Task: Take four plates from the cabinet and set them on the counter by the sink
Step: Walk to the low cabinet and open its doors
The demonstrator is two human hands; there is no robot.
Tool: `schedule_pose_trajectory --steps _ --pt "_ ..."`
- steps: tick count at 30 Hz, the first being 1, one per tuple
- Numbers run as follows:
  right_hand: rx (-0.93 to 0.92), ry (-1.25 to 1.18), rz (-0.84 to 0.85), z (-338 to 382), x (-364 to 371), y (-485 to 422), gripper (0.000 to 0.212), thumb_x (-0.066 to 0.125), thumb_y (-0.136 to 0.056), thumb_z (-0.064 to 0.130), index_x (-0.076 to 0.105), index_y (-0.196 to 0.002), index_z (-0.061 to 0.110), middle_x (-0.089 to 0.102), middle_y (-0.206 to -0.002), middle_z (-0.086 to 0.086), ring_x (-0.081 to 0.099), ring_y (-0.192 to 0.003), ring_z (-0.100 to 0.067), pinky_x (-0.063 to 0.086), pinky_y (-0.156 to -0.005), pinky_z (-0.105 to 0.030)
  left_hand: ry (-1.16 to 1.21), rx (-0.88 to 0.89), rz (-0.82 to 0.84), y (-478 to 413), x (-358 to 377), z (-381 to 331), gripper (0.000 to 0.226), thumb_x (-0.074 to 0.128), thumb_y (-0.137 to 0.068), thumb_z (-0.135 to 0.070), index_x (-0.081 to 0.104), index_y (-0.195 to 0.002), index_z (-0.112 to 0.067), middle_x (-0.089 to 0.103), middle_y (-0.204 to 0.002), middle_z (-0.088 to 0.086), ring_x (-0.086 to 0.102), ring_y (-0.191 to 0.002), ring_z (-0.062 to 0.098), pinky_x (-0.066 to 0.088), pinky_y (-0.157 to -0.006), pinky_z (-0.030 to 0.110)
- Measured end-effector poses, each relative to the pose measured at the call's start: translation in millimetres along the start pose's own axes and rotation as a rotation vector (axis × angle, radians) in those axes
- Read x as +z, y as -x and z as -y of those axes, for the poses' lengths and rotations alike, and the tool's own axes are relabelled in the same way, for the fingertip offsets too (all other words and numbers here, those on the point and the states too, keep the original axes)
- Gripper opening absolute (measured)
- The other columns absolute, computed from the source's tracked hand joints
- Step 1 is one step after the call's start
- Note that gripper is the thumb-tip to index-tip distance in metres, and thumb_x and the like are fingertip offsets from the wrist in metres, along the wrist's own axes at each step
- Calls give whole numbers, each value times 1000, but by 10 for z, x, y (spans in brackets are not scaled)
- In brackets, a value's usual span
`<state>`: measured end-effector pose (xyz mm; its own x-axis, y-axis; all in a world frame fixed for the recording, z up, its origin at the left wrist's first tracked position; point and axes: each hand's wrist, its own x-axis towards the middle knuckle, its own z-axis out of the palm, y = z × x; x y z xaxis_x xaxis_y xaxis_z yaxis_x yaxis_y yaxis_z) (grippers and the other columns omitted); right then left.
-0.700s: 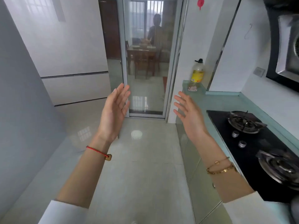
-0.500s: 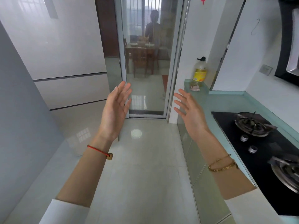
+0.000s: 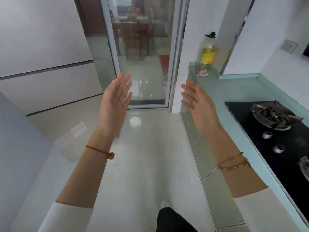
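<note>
Both hands are raised in front of me over the kitchen floor, palms facing each other. My left hand (image 3: 115,101) is open, fingers spread, holding nothing. My right hand (image 3: 199,104) is open too and empty, level with the front edge of the pale green counter (image 3: 234,91) on the right. Low cabinet doors (image 3: 215,190) run under that counter and look shut. No plates and no sink are in view.
A black gas hob (image 3: 274,131) with two burners and two knobs sits in the counter. An oil bottle (image 3: 207,51) stands at the counter's far end. A glass sliding door (image 3: 142,52) is ahead. A white fridge (image 3: 43,67) is on the left.
The view has tilted downward, so the floor and my dark trouser leg now show at the bottom. Both hands keep the same open, raised pose.
</note>
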<state>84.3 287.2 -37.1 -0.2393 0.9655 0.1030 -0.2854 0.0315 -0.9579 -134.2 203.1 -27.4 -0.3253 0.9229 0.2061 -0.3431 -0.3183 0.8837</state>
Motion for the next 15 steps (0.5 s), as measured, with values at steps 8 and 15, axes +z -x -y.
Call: schedule_pose_trajectory --steps 8,15 --pt "13 21 5 -303 -16 -1170 39 33 -104 35 54 -135 21 59 -138 -1 53 -130 -19 40 -114 -43 4 -9 -9 -1120 -117 335 50 23 -107 -34 32 -153 -16 46 -153 -2 43 -141 12 28 -122 36" --pt "24 18 22 -384 -58 -2379 34 34 -104 37 57 -126 27 62 -131 5 54 -128 -17 40 -113 -42 11 -7 -12 -2266 -135 625 50 24 -106 -34 35 -152 -16 48 -152 -2 45 -140 12 28 -122 38"
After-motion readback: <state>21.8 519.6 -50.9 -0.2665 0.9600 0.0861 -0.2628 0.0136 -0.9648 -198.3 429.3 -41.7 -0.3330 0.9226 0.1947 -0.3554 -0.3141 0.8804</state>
